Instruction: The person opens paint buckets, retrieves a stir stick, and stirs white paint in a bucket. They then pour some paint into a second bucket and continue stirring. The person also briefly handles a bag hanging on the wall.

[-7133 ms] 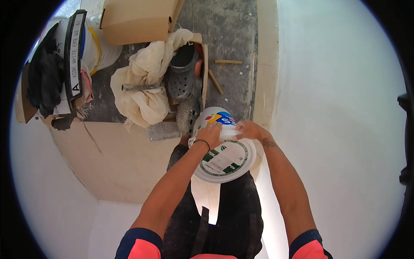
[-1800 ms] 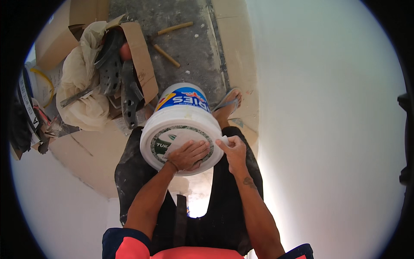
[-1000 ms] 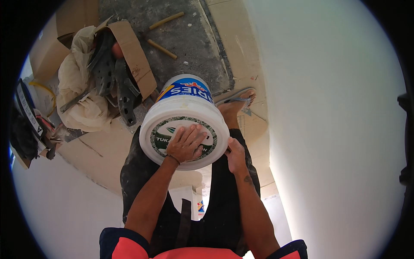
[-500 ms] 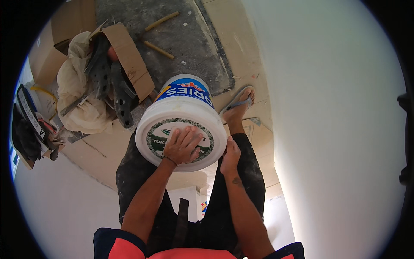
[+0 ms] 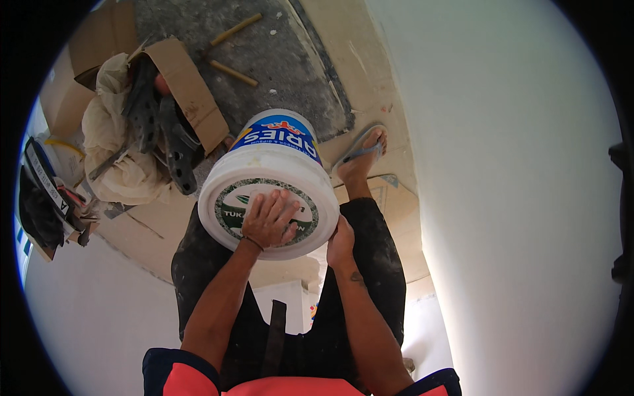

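A white paint bucket (image 5: 241, 160) with a blue printed label is between my knees, tilted so that its lid end faces me. Its round white lid (image 5: 207, 212) carries a green and white sticker. My left hand (image 5: 269, 223) lies over the sticker, palm down and fingers spread. At the lid's right edge, my right hand (image 5: 340, 244) is closed around the rim, its fingertips partly hidden by the lid.
On the left, an open cardboard box (image 5: 193, 96) stands by dark perforated clogs (image 5: 177, 148) and a cream plastic bag (image 5: 109, 145). Two short sticks (image 5: 234, 72) lie on the grey floor ahead. A white wall (image 5: 502, 198) rises at the right.
The bucket has shifted slightly left, and both hands have moved with it. My right hand now sits closer around the rim.
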A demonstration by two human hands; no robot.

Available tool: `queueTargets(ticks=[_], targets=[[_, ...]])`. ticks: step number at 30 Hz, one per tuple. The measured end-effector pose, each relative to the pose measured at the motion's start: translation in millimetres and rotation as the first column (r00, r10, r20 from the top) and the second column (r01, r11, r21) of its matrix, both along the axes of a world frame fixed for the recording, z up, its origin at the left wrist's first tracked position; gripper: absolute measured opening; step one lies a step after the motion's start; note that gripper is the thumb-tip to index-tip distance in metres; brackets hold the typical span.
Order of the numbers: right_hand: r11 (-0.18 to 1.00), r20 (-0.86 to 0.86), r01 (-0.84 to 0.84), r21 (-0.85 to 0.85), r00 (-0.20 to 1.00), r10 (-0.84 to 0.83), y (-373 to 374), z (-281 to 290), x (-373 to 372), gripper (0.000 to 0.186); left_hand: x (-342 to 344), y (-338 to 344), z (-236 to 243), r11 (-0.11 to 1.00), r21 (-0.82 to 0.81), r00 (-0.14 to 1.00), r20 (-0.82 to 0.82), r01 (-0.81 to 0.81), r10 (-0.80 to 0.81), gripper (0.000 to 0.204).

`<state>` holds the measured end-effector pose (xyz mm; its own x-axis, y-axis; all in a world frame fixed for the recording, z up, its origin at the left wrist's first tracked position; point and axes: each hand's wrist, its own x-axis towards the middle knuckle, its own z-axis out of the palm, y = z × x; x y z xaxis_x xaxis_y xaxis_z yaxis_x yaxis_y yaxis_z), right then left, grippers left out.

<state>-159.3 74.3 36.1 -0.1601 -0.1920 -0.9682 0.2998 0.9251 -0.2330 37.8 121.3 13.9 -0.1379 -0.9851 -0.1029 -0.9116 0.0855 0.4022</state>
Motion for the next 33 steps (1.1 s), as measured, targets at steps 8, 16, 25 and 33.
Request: queueTargets(ticks=[8, 16, 25, 33], targets=[[0.976, -0.017, 0.213, 0.034, 0.977, -0.213, 4.2, 1.4, 3.6, 0.024, 2.4, 1.2, -0.1, 1.000, 0.011, 1.000, -0.024, 0.009, -0.008, 0.045], [0.965, -0.068, 0.254, 0.062, 0.966, -0.250, 5.1, 7.2, 1.4, 0.024, 3.9, 0.1, -0.6, 1.000, -0.005, 0.999, -0.018, 0.027, -0.027, 0.046], [0.992, -0.182, 0.090, 0.087, 0.981, -0.073, 7.1, 56.1, -5.3, 0.032, 4.7, 1.7, 8.2, 0.998, 0.051, 0.990, -0.137, 0.040, -0.033, 0.050], [0.997, -0.253, -0.014, -0.070, 0.967, -0.004, 2.6, 73.4, 16.3, 0.021, 9.7, -11.1, 20.0, 0.995, 0.092, 0.971, -0.237, 0.029, -0.006, 0.054]])
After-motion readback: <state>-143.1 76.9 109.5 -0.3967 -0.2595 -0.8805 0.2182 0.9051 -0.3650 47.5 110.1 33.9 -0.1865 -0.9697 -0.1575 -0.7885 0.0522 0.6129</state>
